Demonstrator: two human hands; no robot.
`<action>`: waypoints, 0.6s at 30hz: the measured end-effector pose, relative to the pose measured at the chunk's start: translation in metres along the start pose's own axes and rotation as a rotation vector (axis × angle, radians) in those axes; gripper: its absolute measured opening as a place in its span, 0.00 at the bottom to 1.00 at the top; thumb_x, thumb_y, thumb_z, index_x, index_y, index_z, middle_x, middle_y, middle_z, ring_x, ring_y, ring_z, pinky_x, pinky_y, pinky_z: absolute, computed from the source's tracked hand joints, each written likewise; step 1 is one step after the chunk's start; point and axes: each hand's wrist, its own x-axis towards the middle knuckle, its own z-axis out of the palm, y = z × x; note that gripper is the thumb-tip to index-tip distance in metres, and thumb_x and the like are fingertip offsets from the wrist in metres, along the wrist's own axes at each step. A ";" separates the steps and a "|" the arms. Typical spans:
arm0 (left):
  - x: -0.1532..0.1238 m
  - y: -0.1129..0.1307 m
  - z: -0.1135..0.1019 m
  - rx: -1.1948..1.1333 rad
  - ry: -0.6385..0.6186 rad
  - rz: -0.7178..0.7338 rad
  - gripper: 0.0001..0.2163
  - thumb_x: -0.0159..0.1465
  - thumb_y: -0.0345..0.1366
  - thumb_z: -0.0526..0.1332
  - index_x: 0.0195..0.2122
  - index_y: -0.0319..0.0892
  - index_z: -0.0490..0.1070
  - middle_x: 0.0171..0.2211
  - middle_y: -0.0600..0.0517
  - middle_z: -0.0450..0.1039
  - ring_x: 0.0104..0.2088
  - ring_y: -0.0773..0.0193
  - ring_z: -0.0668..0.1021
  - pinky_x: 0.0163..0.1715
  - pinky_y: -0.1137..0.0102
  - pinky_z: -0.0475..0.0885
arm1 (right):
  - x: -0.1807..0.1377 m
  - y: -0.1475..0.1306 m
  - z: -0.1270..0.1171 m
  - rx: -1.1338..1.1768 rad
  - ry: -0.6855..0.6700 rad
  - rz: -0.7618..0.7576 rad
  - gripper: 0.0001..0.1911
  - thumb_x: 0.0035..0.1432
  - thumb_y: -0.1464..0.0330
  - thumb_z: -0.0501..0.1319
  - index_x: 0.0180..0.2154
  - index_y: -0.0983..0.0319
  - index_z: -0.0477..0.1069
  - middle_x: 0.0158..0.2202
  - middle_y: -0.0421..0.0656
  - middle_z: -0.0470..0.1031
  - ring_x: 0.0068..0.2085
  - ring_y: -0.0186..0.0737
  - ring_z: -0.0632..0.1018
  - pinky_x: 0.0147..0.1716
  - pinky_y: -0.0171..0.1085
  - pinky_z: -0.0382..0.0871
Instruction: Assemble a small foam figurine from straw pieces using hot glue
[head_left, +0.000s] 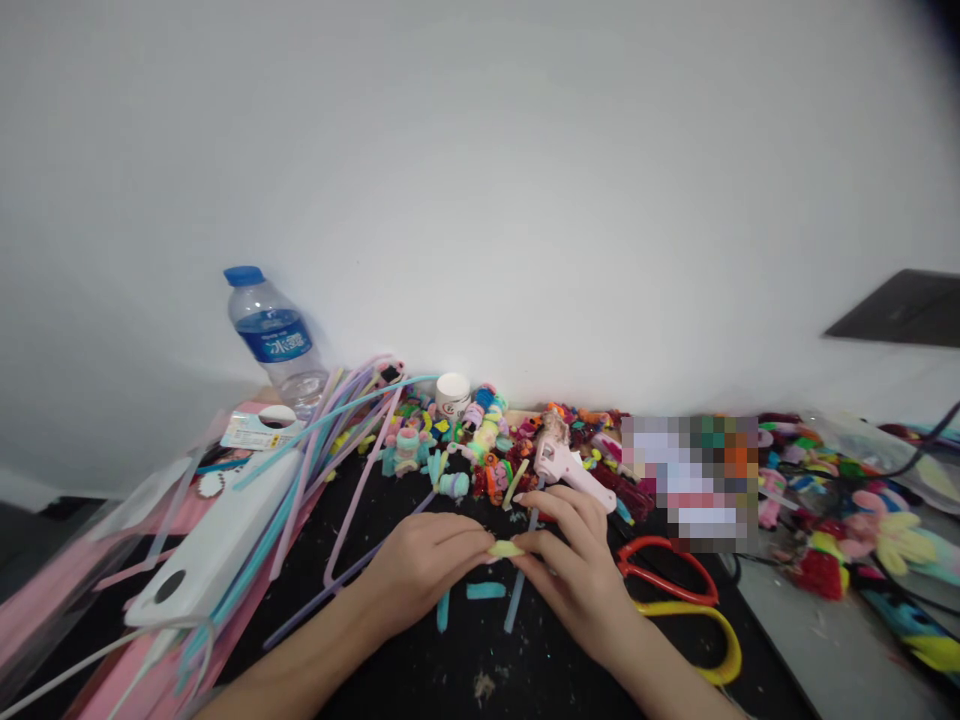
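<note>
Between both hands, just above the black work surface (420, 670), is a short yellow fuzzy piece (505, 549), like a bit of pipe cleaner. My left hand (431, 555) pinches its left end with thumb and fingers together. At the right end, thumb and forefinger of my right hand (574, 550) close on it, the other fingers raised. Below lie two short light-blue pipe cleaner pieces, one flat (486, 591) and one upright in view (443, 611). A longer grey-blue pipe cleaner (514, 600) passes under my right hand. A pale pink glue gun (574, 475) lies just beyond it.
Scissors with red (679, 570) and yellow handles lie right of my right forearm. Long pipe cleaners (352, 480), a white power strip (217, 540) and a water bottle (274, 335) are at left. Small fuzzy figures (409, 450) and a white tub (453, 395) line the wall.
</note>
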 end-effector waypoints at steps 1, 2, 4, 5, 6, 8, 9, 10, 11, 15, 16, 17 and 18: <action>0.000 0.000 0.000 -0.005 -0.003 -0.002 0.07 0.65 0.30 0.55 0.39 0.38 0.71 0.33 0.49 0.78 0.33 0.64 0.79 0.34 0.71 0.75 | 0.000 0.000 0.000 -0.001 0.000 0.001 0.02 0.58 0.72 0.59 0.34 0.61 0.71 0.47 0.48 0.71 0.49 0.50 0.67 0.45 0.51 0.61; 0.000 0.000 0.000 -0.008 -0.005 -0.005 0.07 0.65 0.30 0.55 0.39 0.38 0.71 0.33 0.49 0.78 0.33 0.64 0.78 0.33 0.71 0.75 | 0.000 0.000 0.000 -0.002 0.000 0.003 0.02 0.58 0.72 0.59 0.34 0.61 0.71 0.47 0.48 0.71 0.49 0.50 0.67 0.45 0.51 0.61; 0.000 0.000 0.001 -0.011 -0.003 -0.007 0.07 0.65 0.30 0.55 0.38 0.38 0.71 0.32 0.49 0.77 0.32 0.65 0.78 0.33 0.71 0.75 | -0.001 0.000 0.000 -0.002 -0.004 0.007 0.02 0.58 0.71 0.60 0.34 0.60 0.71 0.47 0.48 0.71 0.50 0.50 0.67 0.45 0.50 0.61; 0.000 0.000 0.001 -0.012 0.001 -0.005 0.07 0.65 0.30 0.54 0.38 0.38 0.72 0.32 0.49 0.77 0.32 0.65 0.78 0.32 0.71 0.75 | -0.001 0.000 0.000 0.000 -0.006 0.010 0.02 0.58 0.71 0.60 0.34 0.60 0.71 0.47 0.48 0.71 0.50 0.50 0.67 0.45 0.50 0.61; 0.001 0.000 0.001 -0.013 0.003 -0.006 0.07 0.65 0.30 0.54 0.38 0.38 0.72 0.32 0.49 0.77 0.31 0.65 0.78 0.32 0.71 0.75 | -0.001 0.000 0.000 0.003 -0.008 0.011 0.02 0.58 0.71 0.60 0.34 0.60 0.71 0.47 0.48 0.71 0.50 0.50 0.67 0.45 0.50 0.61; 0.001 0.000 0.001 -0.020 0.005 -0.008 0.07 0.66 0.30 0.54 0.37 0.37 0.72 0.31 0.49 0.77 0.31 0.65 0.78 0.32 0.71 0.75 | -0.002 0.000 0.001 0.005 -0.009 0.010 0.02 0.58 0.71 0.60 0.34 0.61 0.71 0.47 0.48 0.71 0.50 0.50 0.67 0.45 0.50 0.61; 0.001 0.000 0.001 -0.023 0.003 -0.009 0.07 0.66 0.31 0.54 0.37 0.37 0.72 0.31 0.49 0.77 0.31 0.65 0.78 0.31 0.72 0.75 | -0.001 0.001 0.001 0.004 -0.007 0.009 0.02 0.58 0.71 0.60 0.34 0.61 0.71 0.47 0.48 0.71 0.50 0.49 0.67 0.45 0.50 0.61; 0.001 0.000 0.000 -0.027 0.001 -0.011 0.07 0.66 0.30 0.54 0.37 0.37 0.72 0.31 0.49 0.77 0.30 0.65 0.78 0.31 0.72 0.75 | -0.001 0.001 0.001 0.002 -0.004 0.008 0.02 0.58 0.71 0.60 0.34 0.61 0.71 0.47 0.48 0.71 0.50 0.49 0.67 0.45 0.50 0.61; 0.001 0.001 0.000 -0.030 0.001 -0.011 0.07 0.66 0.30 0.54 0.37 0.37 0.72 0.31 0.49 0.77 0.31 0.65 0.78 0.31 0.72 0.75 | -0.001 0.001 0.001 -0.002 -0.002 0.008 0.02 0.58 0.71 0.60 0.34 0.60 0.71 0.47 0.48 0.71 0.50 0.49 0.67 0.45 0.50 0.61; 0.000 0.000 0.000 -0.033 -0.003 -0.012 0.07 0.66 0.30 0.54 0.37 0.37 0.72 0.31 0.49 0.77 0.31 0.65 0.78 0.32 0.71 0.75 | -0.001 0.000 0.000 -0.014 -0.004 0.020 0.03 0.59 0.70 0.59 0.34 0.59 0.72 0.46 0.47 0.71 0.50 0.48 0.68 0.46 0.49 0.62; -0.001 -0.001 0.000 -0.031 -0.007 -0.016 0.07 0.66 0.30 0.54 0.37 0.37 0.72 0.31 0.49 0.77 0.31 0.64 0.78 0.32 0.71 0.75 | -0.001 0.000 0.000 -0.015 -0.005 0.023 0.04 0.59 0.70 0.59 0.35 0.59 0.73 0.46 0.47 0.71 0.50 0.48 0.68 0.46 0.49 0.62; -0.001 -0.001 0.000 -0.030 -0.011 -0.020 0.08 0.66 0.30 0.54 0.37 0.37 0.72 0.31 0.49 0.77 0.31 0.64 0.78 0.31 0.71 0.75 | -0.001 0.000 0.000 -0.016 -0.005 0.026 0.04 0.59 0.70 0.59 0.35 0.59 0.73 0.46 0.47 0.71 0.50 0.48 0.68 0.46 0.49 0.62; -0.001 -0.002 0.000 -0.028 -0.011 -0.024 0.08 0.66 0.30 0.54 0.37 0.37 0.72 0.30 0.49 0.77 0.31 0.64 0.78 0.31 0.71 0.75 | -0.001 0.000 0.000 -0.018 -0.001 0.026 0.04 0.59 0.69 0.59 0.35 0.59 0.73 0.46 0.47 0.71 0.50 0.48 0.68 0.46 0.49 0.63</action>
